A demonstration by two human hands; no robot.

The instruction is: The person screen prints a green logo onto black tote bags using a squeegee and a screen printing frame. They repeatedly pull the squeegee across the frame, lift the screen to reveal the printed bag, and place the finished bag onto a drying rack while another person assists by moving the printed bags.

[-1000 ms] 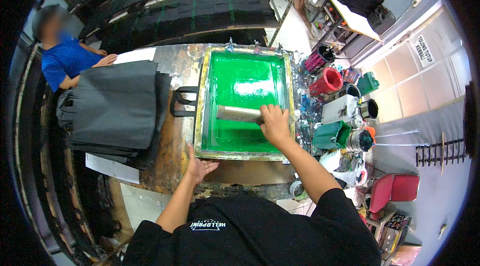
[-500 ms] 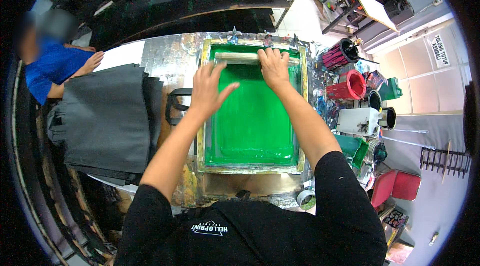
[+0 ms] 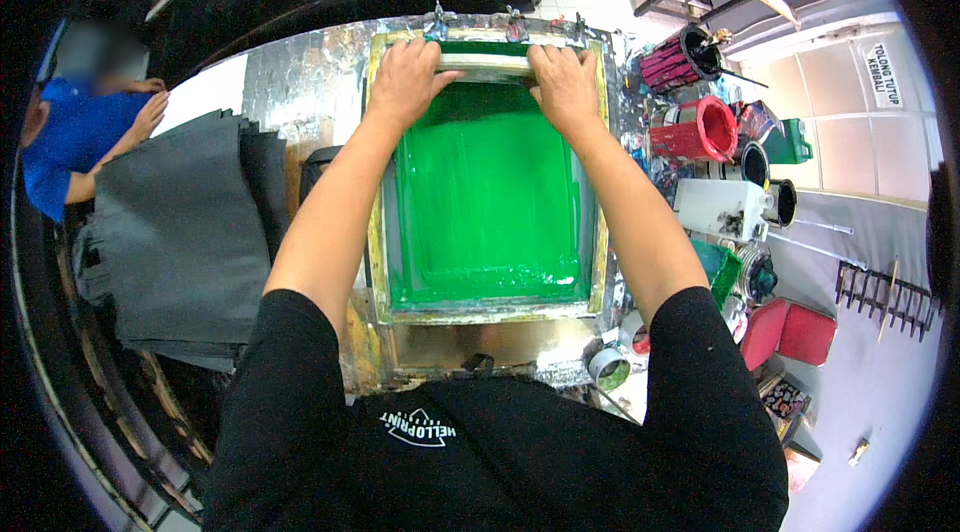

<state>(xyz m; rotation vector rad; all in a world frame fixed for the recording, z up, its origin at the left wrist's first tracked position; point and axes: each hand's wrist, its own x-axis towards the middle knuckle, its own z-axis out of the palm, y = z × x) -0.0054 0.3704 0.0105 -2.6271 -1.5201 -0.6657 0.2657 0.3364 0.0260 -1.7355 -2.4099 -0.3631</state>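
Note:
A framed printing screen (image 3: 377, 232) covered in wet green ink (image 3: 487, 202) lies flat on the table before me. A squeegee with a pale wooden handle (image 3: 487, 64) rests across the far end of the screen. My left hand (image 3: 403, 80) grips its left end and my right hand (image 3: 562, 84) grips its right end. Both my arms stretch forward over the ink. Metal clamps (image 3: 437, 27) hold the frame's far edge.
A stack of dark grey fabric bags (image 3: 185, 222) lies left of the screen. A person in a blue shirt (image 3: 70, 137) stands at the far left. Red and dark ink containers (image 3: 700, 127), a white tub (image 3: 722, 207) and a tape roll (image 3: 608, 368) crowd the right.
My right hand carried the squeegee from mid-screen to the far end. My left hand rose from the table's near edge and took hold of the squeegee's left end.

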